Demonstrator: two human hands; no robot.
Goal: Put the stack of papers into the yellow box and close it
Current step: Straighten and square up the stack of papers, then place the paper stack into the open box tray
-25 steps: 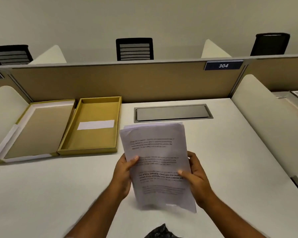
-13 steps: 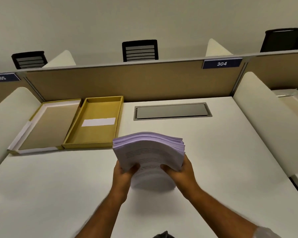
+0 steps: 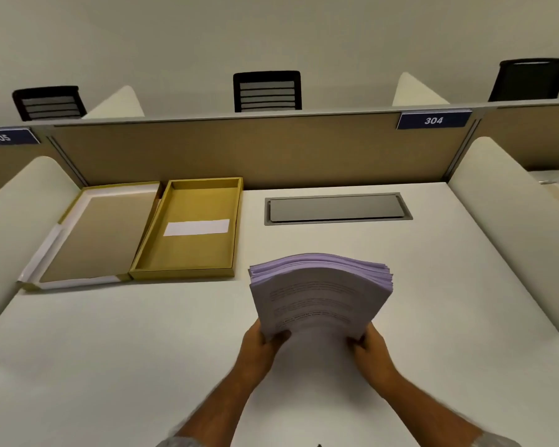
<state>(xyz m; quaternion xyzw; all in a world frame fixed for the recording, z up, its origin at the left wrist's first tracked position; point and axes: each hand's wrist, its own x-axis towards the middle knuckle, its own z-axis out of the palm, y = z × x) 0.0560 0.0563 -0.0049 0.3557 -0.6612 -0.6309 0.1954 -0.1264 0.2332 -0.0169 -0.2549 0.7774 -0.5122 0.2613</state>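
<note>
Since a second ago the stack of papers point(image 3: 320, 295) has tipped from facing the camera to near flat. Left hand point(image 3: 260, 345) and right hand point(image 3: 370, 350) clamp its near edge, apparently squaring sheets, over mid-bench; yellow box point(image 3: 191, 232) waits open at the back-left.

bowed paper stack point(image 3: 320, 295) held aloft, yellow box point(image 3: 188, 256) open
</note>
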